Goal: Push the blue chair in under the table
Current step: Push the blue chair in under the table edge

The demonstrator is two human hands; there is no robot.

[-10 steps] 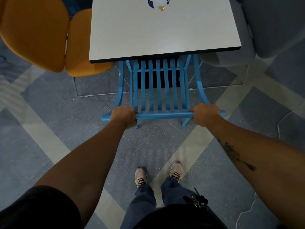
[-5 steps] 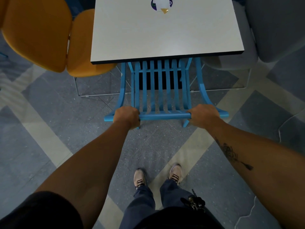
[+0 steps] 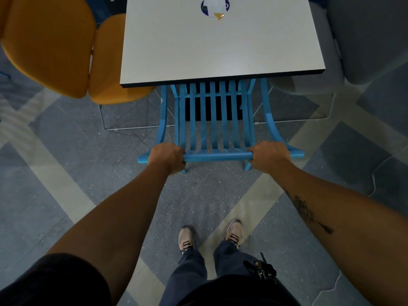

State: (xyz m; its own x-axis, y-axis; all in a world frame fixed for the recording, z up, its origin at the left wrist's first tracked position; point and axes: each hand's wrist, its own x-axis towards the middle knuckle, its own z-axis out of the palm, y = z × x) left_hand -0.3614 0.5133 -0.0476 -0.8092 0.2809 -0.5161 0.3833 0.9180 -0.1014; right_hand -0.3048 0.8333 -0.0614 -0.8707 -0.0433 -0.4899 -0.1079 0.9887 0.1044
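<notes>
Both hands, left (image 3: 167, 157) and right (image 3: 269, 156), wrapped round the chair (image 3: 217, 127) top rail; surface (image 3: 220, 47) straight ahead, so it's a square push.

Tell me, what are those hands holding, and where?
Both the left hand and right hand grip the blue chair by its top back rail.

bench top (image 3: 220, 47): pale grey square slab with a dark edge band, seen from above
on the bench: a round printed sticker (image 3: 214, 7), dark blue, white and orange, near the far edge; its design is too small to read
floor (image 3: 66, 151): speckled grey tiles crossed by pale diagonal bands
on the floor: blue chair (image 3: 217, 124), its front part under the bench; orange chair (image 3: 66, 49) to the left; grey seat (image 3: 364, 40) to the right; two tan laced shoes (image 3: 186, 239)
</notes>
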